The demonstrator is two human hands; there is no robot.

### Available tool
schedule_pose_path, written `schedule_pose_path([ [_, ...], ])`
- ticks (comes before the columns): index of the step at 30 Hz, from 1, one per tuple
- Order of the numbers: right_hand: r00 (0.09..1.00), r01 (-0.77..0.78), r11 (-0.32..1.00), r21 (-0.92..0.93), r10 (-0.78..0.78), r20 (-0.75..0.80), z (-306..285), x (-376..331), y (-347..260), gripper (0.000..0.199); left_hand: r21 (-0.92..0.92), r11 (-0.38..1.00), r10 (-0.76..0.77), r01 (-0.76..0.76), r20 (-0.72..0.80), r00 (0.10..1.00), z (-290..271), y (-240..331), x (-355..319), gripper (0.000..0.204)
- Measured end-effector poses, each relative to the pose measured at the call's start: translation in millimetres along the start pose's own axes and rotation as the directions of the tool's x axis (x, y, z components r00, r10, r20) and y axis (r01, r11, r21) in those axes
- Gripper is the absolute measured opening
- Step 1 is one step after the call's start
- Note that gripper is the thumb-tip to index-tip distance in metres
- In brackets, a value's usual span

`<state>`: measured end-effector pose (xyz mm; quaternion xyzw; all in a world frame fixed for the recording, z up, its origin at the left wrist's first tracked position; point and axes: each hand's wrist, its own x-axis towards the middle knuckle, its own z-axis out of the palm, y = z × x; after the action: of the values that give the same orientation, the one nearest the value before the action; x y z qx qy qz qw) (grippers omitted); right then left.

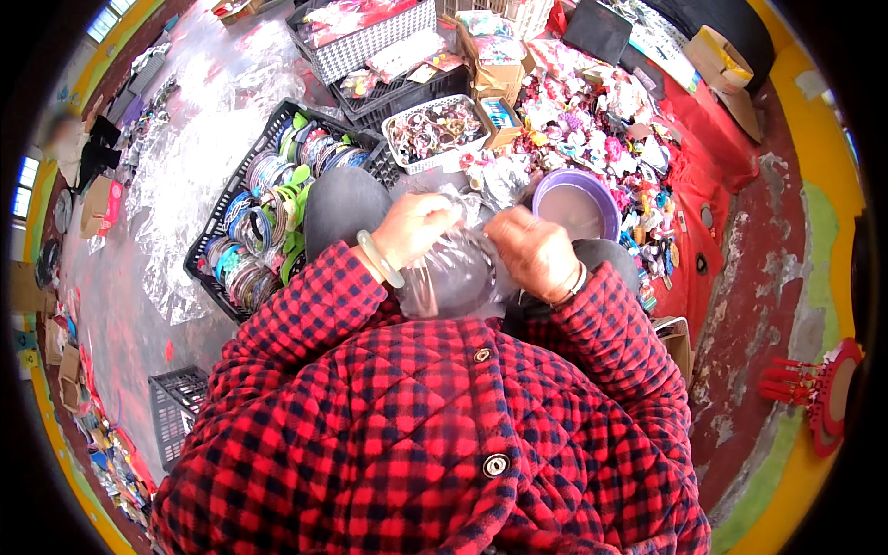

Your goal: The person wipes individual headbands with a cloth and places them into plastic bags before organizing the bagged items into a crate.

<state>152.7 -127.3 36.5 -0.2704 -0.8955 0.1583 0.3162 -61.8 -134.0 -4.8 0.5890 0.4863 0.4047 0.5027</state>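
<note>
Clear plastic bag (455, 270) sits over the person's lap, btwn both hands. Left hand (413, 228) is closed, pinching the bag's top edge; right hand (534, 252) also curled shut on it. Purple bowl (577, 203) just beyond right hand, black crate of bangles (242, 242) to the left.

I see only one view, from a wide fisheye camera on the person's head. It looks steeply down over the red checked jacket (435, 416), very near the hands, and the floor (768, 305) bends toward the dark rim.
</note>
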Motion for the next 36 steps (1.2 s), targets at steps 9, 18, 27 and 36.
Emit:
schedule_pose_path([
  [9, 0.762, -0.562, 0.566, 0.603, 0.637, 0.112, 19, 21, -12, 0.017, 0.396, 0.836, 0.496, -0.379, -0.252, 0.831, -1, 23, 3, 0.016],
  [18, 0.590, -0.716, 0.375, 0.590, 0.776, 0.223, 27, 22, 1, 0.016, 0.584, 0.672, 0.615, -0.456, -0.098, 0.782, 21, 19, -6, 0.028],
  [27, 0.542, -0.726, 0.154, 0.670, 0.728, 0.420, 30, 7, 14, 0.019, 0.756, 0.344, 0.702, -0.556, 0.187, 0.688, 27, 9, -9, 0.032],
  [36, 0.467, -0.813, 0.211, 0.542, 0.793, 0.391, 67, -12, 41, 0.019, 0.768, 0.256, 0.655, -0.587, 0.308, 0.690, 32, -8, -16, 0.030],
])
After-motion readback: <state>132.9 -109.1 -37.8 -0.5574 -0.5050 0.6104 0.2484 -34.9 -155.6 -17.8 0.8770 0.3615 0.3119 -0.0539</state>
